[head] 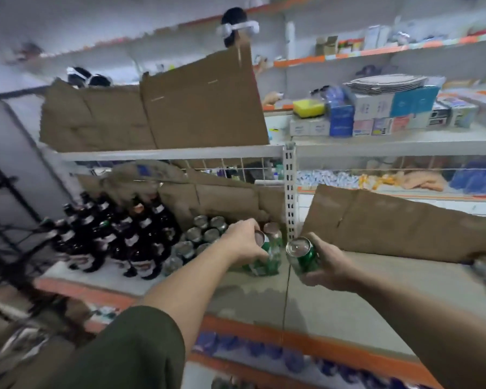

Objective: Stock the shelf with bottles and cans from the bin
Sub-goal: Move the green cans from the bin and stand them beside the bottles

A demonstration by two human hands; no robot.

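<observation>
My left hand grips the top of a green can that stands on the shelf board, beside other green cans. My right hand holds a second green can, tilted, just right of the first and above the board. Behind my left hand stand several silver-topped cans in rows. Left of them is a group of dark brown bottles. The bin is not in view.
Brown cardboard sheets lean at the back of the shelf, right of a white slotted upright. More cardboard sits on the shelf above. Boxed goods fill the right upper shelf. An orange shelf edge runs below.
</observation>
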